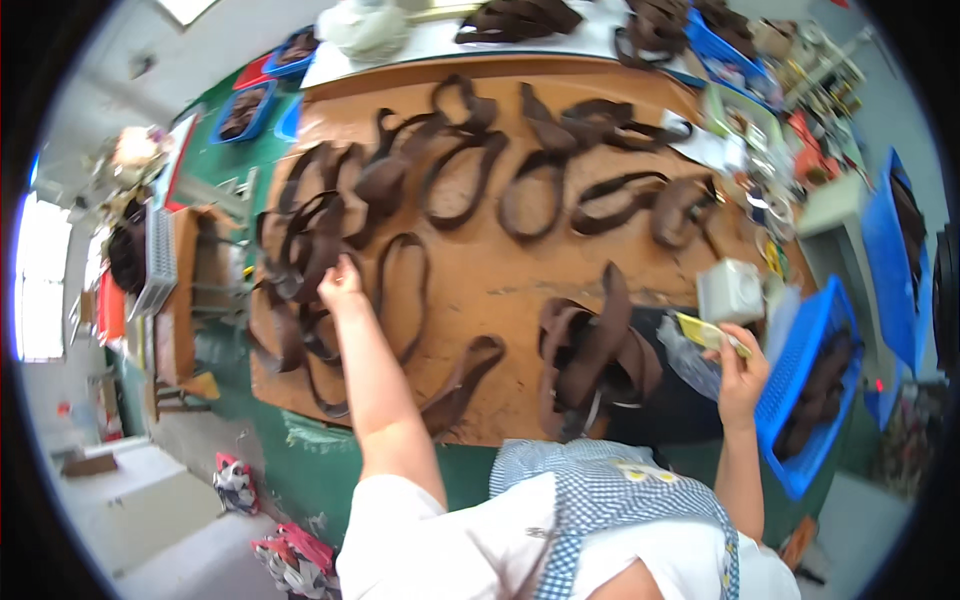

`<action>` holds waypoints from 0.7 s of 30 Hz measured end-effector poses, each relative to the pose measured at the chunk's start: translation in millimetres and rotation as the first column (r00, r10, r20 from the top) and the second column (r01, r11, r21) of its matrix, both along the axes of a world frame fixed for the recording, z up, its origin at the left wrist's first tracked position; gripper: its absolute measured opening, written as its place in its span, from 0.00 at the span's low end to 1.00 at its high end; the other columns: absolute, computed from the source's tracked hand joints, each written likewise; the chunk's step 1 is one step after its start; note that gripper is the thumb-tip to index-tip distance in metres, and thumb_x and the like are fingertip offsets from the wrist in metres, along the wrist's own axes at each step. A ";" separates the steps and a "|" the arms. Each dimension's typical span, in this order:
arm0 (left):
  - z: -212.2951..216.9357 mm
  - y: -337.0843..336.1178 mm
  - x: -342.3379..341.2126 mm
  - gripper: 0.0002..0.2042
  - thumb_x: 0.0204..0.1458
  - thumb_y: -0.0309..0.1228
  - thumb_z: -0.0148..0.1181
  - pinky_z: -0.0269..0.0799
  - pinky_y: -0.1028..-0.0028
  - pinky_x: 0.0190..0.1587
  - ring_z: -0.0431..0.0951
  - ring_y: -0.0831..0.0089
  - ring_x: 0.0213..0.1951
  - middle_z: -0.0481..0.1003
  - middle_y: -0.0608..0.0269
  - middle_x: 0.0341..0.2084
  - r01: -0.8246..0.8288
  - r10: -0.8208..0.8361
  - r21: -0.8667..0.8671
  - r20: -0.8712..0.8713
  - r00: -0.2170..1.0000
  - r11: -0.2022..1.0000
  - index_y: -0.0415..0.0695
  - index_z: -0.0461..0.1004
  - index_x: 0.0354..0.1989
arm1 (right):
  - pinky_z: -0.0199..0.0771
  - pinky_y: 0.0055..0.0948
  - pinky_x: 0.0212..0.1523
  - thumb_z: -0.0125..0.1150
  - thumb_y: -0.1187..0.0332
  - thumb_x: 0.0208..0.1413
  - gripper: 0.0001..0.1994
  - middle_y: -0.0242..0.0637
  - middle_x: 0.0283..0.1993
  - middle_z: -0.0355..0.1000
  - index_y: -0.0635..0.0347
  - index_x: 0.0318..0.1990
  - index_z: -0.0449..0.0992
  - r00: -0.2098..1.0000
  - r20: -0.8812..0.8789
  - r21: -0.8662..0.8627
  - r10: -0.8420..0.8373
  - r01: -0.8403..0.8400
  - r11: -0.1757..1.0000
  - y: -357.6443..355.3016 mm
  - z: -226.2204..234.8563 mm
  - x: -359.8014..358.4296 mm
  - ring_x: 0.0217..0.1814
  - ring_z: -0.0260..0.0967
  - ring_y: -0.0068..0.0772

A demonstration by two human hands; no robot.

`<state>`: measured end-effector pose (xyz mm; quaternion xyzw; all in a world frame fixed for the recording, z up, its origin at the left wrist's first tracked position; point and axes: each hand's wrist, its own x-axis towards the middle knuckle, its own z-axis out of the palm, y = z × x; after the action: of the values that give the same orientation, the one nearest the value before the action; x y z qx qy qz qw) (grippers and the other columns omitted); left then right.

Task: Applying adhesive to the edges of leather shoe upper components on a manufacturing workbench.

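Note:
My left hand [343, 286] reaches far out to the left side of the table. Its fingers are pinched at a pile of dark brown fabric bands [322, 245], seemingly on the edge of one. My right hand [740, 378] is raised at the right, closed around a small flat yellow tool [703, 331]; its exact kind is too blurred to tell. Just left of that hand a bundle of folded brown bands [590, 360] lies on a black mat [690, 405]. More looped bands [465, 185] are spread over the orange-brown tabletop [500, 290].
Close beside my right forearm, a blue plastic basket [800, 375] holds brown pieces. A white box-like object [730, 290] and a clear plastic bag [690, 350] stand near the yellow tool. Brown bundles [520, 18] lie on a white surface beyond the table. Blue bins [243, 112] stand far left.

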<state>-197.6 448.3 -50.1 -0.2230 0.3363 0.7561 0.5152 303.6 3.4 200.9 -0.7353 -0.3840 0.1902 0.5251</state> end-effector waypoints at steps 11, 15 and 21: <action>169.7 -231.7 202.8 0.12 0.58 0.31 0.56 0.71 0.65 0.57 0.76 0.63 0.50 0.76 0.52 0.45 0.940 -0.712 -0.202 -0.700 0.058 0.274 0.36 0.71 0.46 | 0.75 0.21 0.33 0.54 0.76 0.62 0.08 0.37 0.41 0.74 0.67 0.46 0.76 0.983 0.018 -0.031 -0.181 0.182 0.983 -66.3 -39.0 58.7 0.31 0.73 0.20; 164.8 -345.6 263.2 0.22 0.55 0.27 0.61 0.72 0.68 0.54 0.76 0.61 0.51 0.74 0.50 0.49 0.767 -0.401 -0.641 -0.693 -0.600 -0.041 0.33 0.64 0.57 | 0.74 0.21 0.29 0.56 0.77 0.60 0.08 0.38 0.38 0.75 0.67 0.45 0.77 0.941 0.091 -0.050 -0.324 0.330 0.943 -95.0 -69.4 90.6 0.28 0.74 0.23; 125.0 -374.7 268.8 0.39 0.43 0.35 0.70 0.71 0.58 0.49 0.74 0.46 0.45 0.73 0.43 0.43 0.242 0.174 -0.910 -0.192 -0.966 0.337 0.32 0.56 0.61 | 0.75 0.27 0.27 0.57 0.74 0.59 0.06 0.42 0.35 0.77 0.65 0.42 0.77 0.922 0.179 -0.062 -0.343 0.359 0.931 -104.1 -89.3 120.0 0.25 0.76 0.30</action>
<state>71.1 73.6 74.9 0.8656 0.4600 -0.0413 0.1936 423.6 -100.7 111.6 -0.8291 -0.2789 0.0492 0.4820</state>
